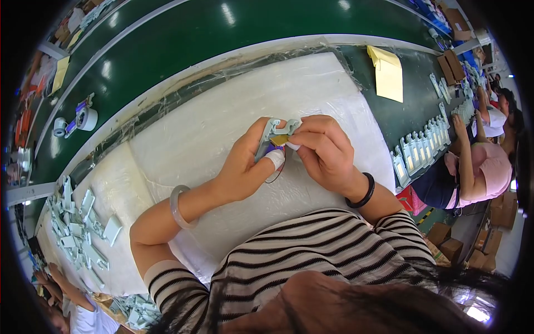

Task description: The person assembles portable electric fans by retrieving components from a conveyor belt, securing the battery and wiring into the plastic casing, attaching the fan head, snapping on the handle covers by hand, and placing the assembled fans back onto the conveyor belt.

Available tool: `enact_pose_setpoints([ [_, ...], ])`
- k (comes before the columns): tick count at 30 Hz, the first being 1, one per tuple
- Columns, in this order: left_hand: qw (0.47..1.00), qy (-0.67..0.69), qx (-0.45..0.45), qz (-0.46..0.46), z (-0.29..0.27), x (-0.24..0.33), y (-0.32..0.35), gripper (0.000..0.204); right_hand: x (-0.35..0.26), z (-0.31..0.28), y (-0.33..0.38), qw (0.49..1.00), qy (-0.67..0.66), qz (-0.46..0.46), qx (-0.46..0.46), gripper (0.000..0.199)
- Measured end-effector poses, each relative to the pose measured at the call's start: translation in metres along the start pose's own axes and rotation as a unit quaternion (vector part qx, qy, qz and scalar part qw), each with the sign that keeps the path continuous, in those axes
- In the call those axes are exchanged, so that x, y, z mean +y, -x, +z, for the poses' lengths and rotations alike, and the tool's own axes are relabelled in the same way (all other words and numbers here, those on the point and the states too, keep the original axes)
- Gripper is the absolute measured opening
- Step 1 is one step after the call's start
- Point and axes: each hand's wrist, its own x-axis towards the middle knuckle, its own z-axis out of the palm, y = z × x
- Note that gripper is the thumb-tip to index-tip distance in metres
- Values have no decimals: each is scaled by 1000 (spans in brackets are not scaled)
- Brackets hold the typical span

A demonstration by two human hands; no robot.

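Both hands [245, 164] [322, 150] grip grey part [273, 129] mid-pad [222, 122].

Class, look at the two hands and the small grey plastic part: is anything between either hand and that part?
Nothing visible. The left hand and right hand both grip the grey plastic part directly above the white foam mat.

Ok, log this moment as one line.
left hand: holds grey plastic part | right hand: pinches its top | surface: white foam pad | left: pile of grey parts
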Motion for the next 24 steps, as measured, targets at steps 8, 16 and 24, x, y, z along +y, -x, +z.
enact_pose_setpoints([
  [8, 999, 17, -28, -20, -6, 6, 2, 38, -4, 2, -3, 1000, 6, 15, -7, 32],
  [16, 997, -74, 10, -6, 2, 5, 2, 36, -5, 0, -6, 1000, 11, 10, -19, 32],
  [24, 994, -114, 1, 6, -1, 3, -3, 39, 4, -4, -6, 999, 16, -12, -36, 33],
])
